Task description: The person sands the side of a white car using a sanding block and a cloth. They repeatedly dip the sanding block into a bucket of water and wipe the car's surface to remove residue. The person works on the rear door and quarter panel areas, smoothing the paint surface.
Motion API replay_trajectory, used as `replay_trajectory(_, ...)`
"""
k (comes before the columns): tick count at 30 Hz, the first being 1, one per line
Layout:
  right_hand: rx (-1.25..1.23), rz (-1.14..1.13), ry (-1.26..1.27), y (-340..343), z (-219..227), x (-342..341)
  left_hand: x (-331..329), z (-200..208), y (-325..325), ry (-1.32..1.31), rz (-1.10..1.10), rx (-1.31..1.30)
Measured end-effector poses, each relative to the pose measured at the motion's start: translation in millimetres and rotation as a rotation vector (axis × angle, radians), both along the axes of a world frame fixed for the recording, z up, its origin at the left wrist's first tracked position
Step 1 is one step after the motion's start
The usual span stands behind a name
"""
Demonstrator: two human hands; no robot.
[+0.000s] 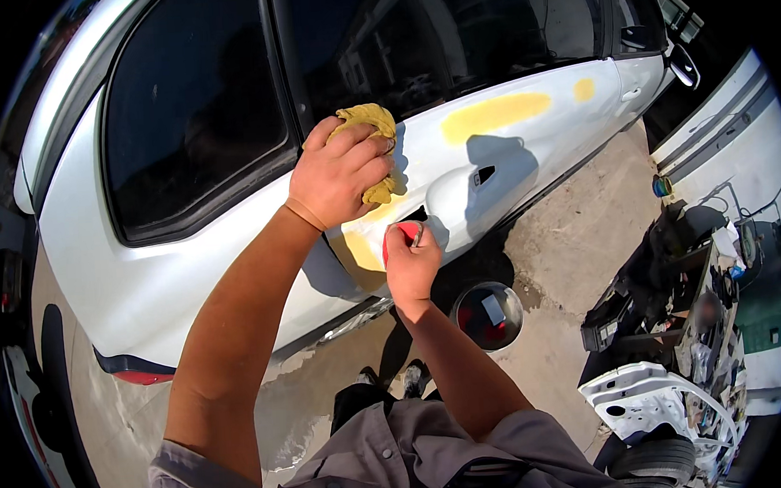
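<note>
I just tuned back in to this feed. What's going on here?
A person is working on the side of a white car. The left hand holds a bunched yellow cloth at the car's side, near the windows' lower edge. The right hand grips a red object, mostly hidden by the fingers, beside a yellowish patch. Farther right, the bodywork shows more yellow patches. A round container stands on the ground.
</note>
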State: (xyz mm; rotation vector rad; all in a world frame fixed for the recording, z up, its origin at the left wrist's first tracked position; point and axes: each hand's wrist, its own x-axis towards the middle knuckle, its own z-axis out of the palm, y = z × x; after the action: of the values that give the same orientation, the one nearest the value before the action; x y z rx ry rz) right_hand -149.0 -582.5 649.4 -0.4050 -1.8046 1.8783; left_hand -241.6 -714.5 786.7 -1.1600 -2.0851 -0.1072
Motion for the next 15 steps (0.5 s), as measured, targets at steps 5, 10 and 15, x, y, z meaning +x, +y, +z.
replay_trajectory(5,0.176,0.151,-0.049,8.8,2.2,0.1,2.1,-2.2,-10.0,-0.015,0.008,-0.004)
replay_trajectory(10,0.341,0.104,0.001,15.5,-2.4,3.9,0.0,-2.6,-3.6,-0.007,-0.012,0.001)
replay_trajectory(15,0.69,0.163,0.14,30.0,4.3,4.8,-0.1,-4.3,-10.0,-0.009,0.001,-0.021)
